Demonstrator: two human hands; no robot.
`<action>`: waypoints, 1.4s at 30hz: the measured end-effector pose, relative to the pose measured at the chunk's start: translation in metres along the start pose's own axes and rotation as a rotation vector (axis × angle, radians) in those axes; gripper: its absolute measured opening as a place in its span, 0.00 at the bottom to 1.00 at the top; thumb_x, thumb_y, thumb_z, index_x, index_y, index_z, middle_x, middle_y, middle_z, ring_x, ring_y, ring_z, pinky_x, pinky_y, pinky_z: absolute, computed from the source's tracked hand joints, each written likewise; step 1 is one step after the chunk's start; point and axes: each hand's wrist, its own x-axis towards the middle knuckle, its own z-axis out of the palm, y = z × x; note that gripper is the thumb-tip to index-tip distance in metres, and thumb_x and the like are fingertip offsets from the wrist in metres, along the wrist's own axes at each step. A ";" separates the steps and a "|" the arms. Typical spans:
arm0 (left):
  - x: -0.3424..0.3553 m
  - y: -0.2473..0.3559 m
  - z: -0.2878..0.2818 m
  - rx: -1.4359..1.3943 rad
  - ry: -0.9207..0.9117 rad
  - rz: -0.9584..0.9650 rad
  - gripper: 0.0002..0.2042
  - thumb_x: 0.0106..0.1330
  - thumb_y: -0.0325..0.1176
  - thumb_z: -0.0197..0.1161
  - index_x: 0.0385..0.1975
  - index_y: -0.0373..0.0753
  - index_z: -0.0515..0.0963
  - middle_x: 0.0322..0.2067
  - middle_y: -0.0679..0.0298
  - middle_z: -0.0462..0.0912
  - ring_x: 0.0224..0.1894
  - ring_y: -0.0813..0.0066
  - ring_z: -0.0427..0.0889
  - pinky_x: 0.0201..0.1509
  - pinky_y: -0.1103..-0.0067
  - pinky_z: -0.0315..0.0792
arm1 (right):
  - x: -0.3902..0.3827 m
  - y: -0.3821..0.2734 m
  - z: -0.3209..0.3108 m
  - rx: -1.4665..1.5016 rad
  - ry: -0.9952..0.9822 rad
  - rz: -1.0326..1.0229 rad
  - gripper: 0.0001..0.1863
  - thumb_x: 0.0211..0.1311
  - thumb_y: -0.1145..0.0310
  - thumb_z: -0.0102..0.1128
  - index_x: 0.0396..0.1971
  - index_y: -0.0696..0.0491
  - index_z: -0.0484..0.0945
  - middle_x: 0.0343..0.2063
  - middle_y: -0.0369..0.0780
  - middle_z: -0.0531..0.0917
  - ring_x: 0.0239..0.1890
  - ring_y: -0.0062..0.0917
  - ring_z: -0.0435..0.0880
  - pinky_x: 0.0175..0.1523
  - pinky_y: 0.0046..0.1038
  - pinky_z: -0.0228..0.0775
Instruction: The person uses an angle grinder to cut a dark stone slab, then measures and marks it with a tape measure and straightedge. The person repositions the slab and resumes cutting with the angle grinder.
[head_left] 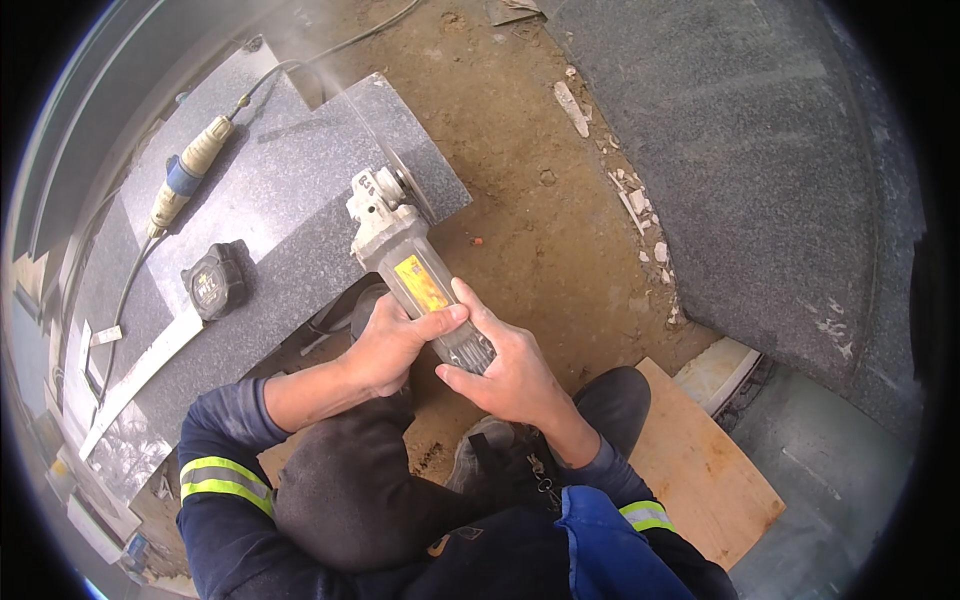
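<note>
An angle grinder (408, 262) with a dusty grey body and a yellow label is held in both my hands, its head pointing away from me. My left hand (392, 345) is closed round the left side of the body, thumb lying across it. Round the rear end wraps my right hand (512, 368), fingers along its right side. The thin disc (412, 184) stands on edge over the speckled grey stone slab (330, 195), near its right end. A thin line runs from the disc toward the slab's far edge, with pale dust there. Exactly where the disc meets the stone is hard to tell.
On the stone at left lie a black tape measure (215, 282), its blade (150, 372) drawn out, and a beige-and-blue cable connector (185, 178). A large dark grey slab (730, 190) lies at right. Stone chips (635, 205) dot the brown ground (530, 260). A wooden board (700, 465) is beside my knee.
</note>
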 end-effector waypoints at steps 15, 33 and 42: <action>0.004 0.011 -0.004 0.012 0.027 0.034 0.21 0.71 0.34 0.71 0.56 0.29 0.75 0.49 0.56 0.83 0.54 0.69 0.83 0.61 0.67 0.77 | 0.016 0.006 0.004 -0.055 0.029 -0.071 0.49 0.57 0.70 0.72 0.77 0.62 0.56 0.58 0.59 0.82 0.59 0.37 0.85 0.61 0.34 0.76; 0.010 0.015 -0.013 0.014 0.019 0.048 0.20 0.73 0.37 0.68 0.57 0.32 0.73 0.49 0.59 0.82 0.52 0.69 0.84 0.59 0.68 0.80 | 0.028 -0.010 0.003 0.020 -0.011 0.008 0.48 0.58 0.70 0.71 0.77 0.60 0.56 0.59 0.64 0.78 0.63 0.54 0.80 0.64 0.39 0.75; 0.005 0.013 -0.007 -0.002 0.031 0.041 0.22 0.71 0.37 0.71 0.56 0.30 0.73 0.49 0.58 0.82 0.53 0.71 0.82 0.60 0.68 0.77 | 0.020 -0.003 0.005 -0.043 0.026 -0.033 0.49 0.59 0.70 0.71 0.78 0.59 0.56 0.54 0.59 0.84 0.57 0.39 0.87 0.60 0.34 0.76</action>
